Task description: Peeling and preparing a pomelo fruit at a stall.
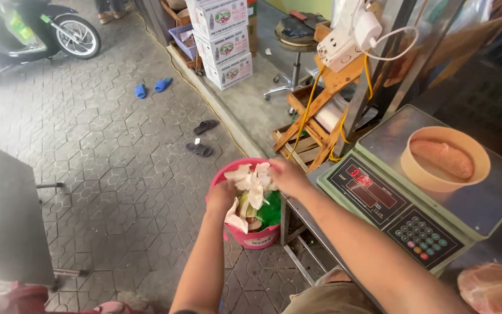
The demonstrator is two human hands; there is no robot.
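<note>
Over the pink bucket [251,235] on the paved floor [117,151], we are holding both hands out, arms stretched down from the bottom of the view. Our left hand [222,196] is sitting at the bucket's near left rim, fingers curled shut around a white scrap [236,221] that is hanging below it. Our right hand [287,176] is hovering at the far right rim, fingers closed on a bunch of white scraps [251,180] that are fanning out between the two hands. Inside the bucket we are seeing more waste, with something green [271,210] lying against the right wall (what it is, we cannot tell).

Just to the right of the bucket, a metal surface [309,218] is carrying a green digital scale [379,200] with a red display and a keypad facing us. On the scale's steel pan, a tan bowl [445,158] is holding a long pinkish piece of meat [443,158]. More raw meat [492,288] is lying at the bottom right corner.

Farther off, two pairs of sandals are lying on the floor, a dark pair [201,138] near the kerb and a blue pair [151,88] beyond it. Stacked cartons [225,40] are standing on the raised concrete, and a scooter [36,29] is parked at the top left.
</note>
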